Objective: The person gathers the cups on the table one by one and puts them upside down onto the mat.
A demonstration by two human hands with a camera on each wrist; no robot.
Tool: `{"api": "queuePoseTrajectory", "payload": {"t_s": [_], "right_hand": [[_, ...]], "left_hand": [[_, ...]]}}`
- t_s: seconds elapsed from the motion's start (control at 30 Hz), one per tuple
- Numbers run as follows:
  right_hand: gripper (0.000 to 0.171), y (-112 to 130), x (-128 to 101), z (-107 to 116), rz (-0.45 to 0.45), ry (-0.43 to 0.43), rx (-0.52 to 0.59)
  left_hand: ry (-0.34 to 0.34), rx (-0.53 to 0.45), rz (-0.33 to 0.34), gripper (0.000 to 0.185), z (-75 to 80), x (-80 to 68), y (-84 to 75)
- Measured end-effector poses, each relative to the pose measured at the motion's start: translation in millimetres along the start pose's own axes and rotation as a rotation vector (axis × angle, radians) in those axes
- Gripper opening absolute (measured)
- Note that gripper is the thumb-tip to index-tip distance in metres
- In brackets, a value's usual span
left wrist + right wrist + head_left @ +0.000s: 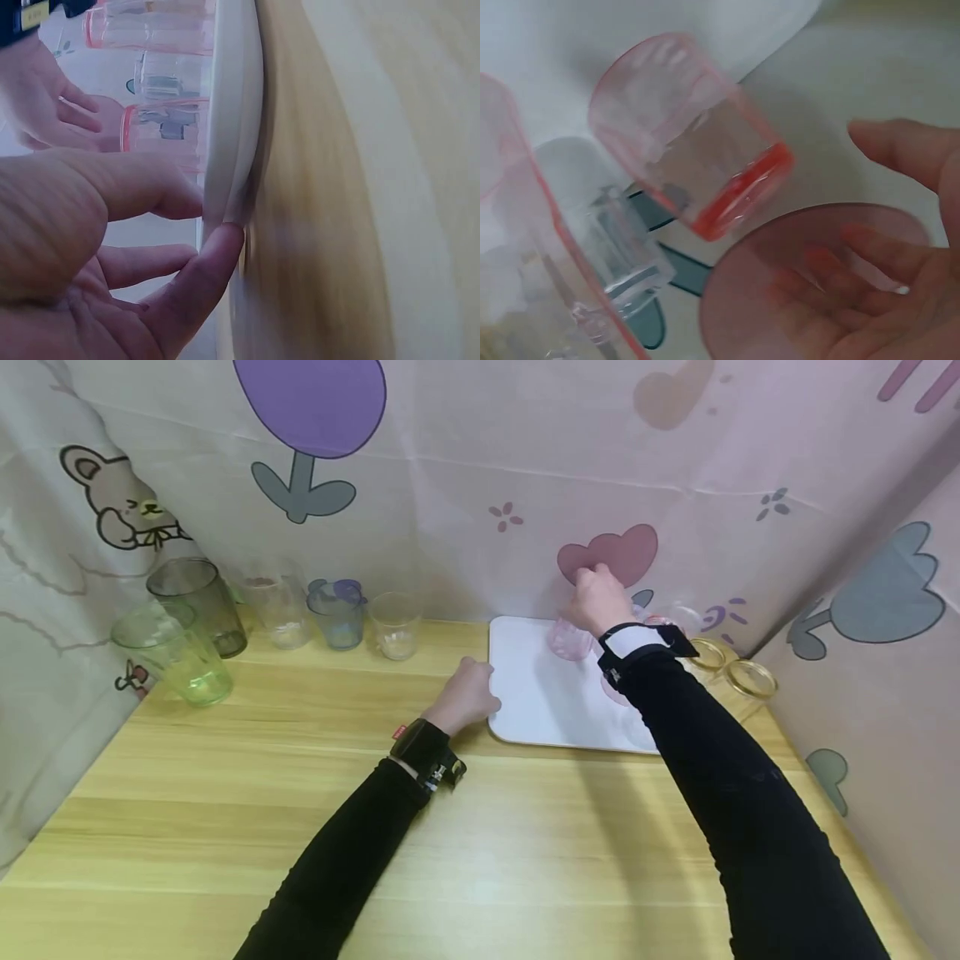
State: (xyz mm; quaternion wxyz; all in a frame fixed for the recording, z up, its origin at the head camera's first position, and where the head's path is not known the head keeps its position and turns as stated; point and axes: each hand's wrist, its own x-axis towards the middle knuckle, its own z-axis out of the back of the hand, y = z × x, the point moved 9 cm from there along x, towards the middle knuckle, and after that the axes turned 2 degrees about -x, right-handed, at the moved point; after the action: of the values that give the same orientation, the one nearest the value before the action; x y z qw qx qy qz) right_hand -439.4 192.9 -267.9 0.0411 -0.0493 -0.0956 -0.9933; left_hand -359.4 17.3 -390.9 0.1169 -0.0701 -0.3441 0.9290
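My left hand [467,693] is at the left edge of a white tray [555,710], and the left wrist view shows thumb and finger pinching its rim [232,112]. My right hand [597,599] is above the tray's back part, close to the patterned curtain. Its fingers [885,262] are loosely spread with nothing between them. A pink-tinted cup [567,641] stands beneath that hand; another pink cup [165,135] and a clear cup [622,247] stand on the tray too. My right forearm hides part of the tray and its cups in the head view.
Along the back left stand a green glass [187,664], a dark grey glass [202,602], a clear glass [277,606], a blue glass [337,614] and a small clear cup [396,627]. Gold-rimmed glasses [750,678] are right of the tray. A printed curtain [450,552] borders the wooden table [300,785].
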Motion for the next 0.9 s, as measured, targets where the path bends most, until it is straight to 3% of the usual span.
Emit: {"api": "queuePoseTrajectory", "payload": {"t_s": [0.13, 0.33, 0.5, 0.6, 0.73, 0.9], "right_hand": [[0.054, 16, -14, 9, 0.074, -0.108, 0.086], [0.049, 36, -47, 13, 0.194, -0.258, 0.203], [0.046, 46, -74, 1, 0.26, -0.298, 0.216], [0.048, 50, -88, -13, 0.279, -0.255, 0.228], [0.05, 55, -101, -37, 0.275, -0.123, 0.225], [0.049, 61, -114, -66, 0.267, 0.041, 0.189]], "left_hand": [[-0.032, -0.007, -0.002, 0.033, 7.8, 0.3, 3.6], [-0.119, -0.132, 0.006, 0.058, 27.3, 1.0, 3.2], [-0.249, -0.253, -0.032, 0.064, 54.8, -3.1, -1.2], [-0.353, -0.295, -0.078, 0.063, 73.1, -8.1, -2.5], [-0.522, -0.336, -0.144, 0.063, 99.3, -16.9, -0.2], [-0.72, -0.361, -0.162, 0.064, 126.8, -27.2, 14.4]]}}
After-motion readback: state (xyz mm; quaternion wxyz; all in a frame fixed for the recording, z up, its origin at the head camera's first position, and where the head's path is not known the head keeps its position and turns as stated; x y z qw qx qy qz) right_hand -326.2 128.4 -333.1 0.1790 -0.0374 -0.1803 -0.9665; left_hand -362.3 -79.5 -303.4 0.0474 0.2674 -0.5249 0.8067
